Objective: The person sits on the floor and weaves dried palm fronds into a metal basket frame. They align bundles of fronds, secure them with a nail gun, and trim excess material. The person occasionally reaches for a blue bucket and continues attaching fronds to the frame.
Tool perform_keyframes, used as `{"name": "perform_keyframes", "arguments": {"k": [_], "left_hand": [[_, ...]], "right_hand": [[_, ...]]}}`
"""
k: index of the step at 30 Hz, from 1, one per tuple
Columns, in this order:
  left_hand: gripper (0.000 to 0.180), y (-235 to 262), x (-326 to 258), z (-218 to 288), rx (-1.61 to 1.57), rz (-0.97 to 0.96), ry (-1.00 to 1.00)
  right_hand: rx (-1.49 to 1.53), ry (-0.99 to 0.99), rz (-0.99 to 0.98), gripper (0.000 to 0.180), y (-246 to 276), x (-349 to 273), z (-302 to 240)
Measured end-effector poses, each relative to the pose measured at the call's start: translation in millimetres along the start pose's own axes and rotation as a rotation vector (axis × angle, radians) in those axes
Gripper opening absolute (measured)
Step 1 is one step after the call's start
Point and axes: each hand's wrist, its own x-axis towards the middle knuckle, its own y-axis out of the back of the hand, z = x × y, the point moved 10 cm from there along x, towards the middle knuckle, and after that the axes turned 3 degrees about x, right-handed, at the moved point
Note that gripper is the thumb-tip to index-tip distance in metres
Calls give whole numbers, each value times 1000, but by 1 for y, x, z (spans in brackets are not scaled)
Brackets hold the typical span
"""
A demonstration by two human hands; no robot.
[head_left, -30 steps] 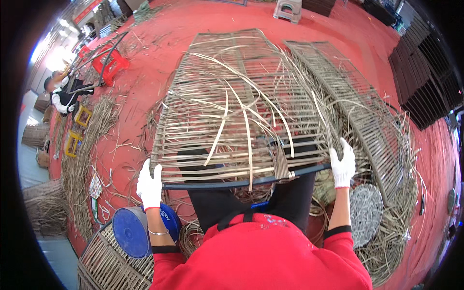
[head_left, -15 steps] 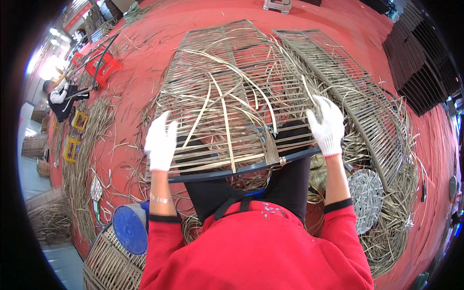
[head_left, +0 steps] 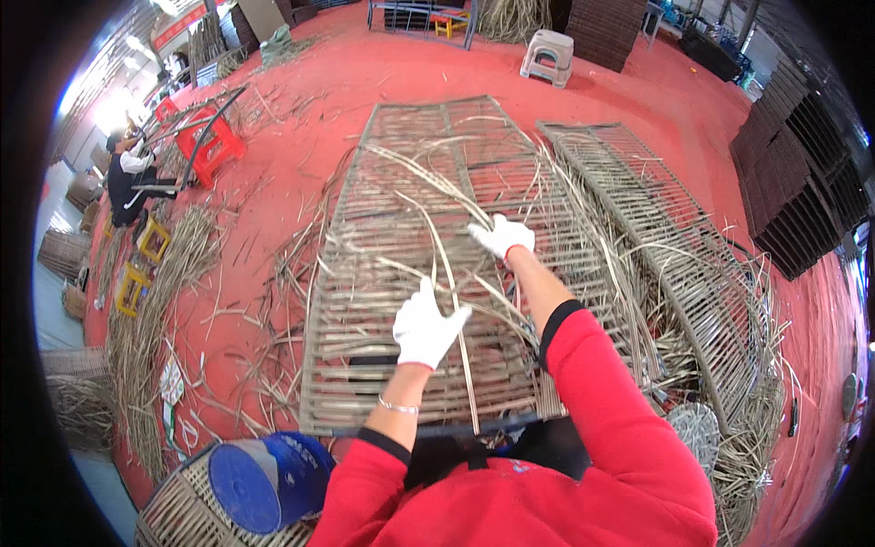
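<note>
Blue bucket: beside our left sleeve (head_left: 360, 488), this bucket (head_left: 244, 490) lies tilted with its round end toward us, so we cannot tell what is inside.
Slatted panel: our panel (head_left: 351, 273) lies flat in front of us, its near edge by our lap; half a second ago both hands were near that edge, and now they are over its middle, so we judge the loose strips have our attention.
Left hand: we have this glove (head_left: 427, 326) above the slats, thumb apart from the fingers, near a pale strip (head_left: 463, 357).
Right hand: farther out, our glove (head_left: 505, 237) meets the ends of a strip bundle (head_left: 421, 172); we cannot tell whether its fingers clamp them.
</note>
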Motion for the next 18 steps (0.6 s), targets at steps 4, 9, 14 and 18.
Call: {"name": "perform_keyframes", "arguments": {"k": [4,9,14,18], "left_hand": [[92,-6,0,13,-108,82,-188],[73,-8,-1,-32,-357,-1,-169],[54,-25,14,-95,-1508,-209,191],[34,5,6,-51,-2403,-672,185]], "right_hand": [[-75,56,61,56,-27,24,-21],[971,161,22,28,-26,23,-40],[1704,44,-245,16,24,-22,1],[2100,112,-360,27,101,-78,36]]}}
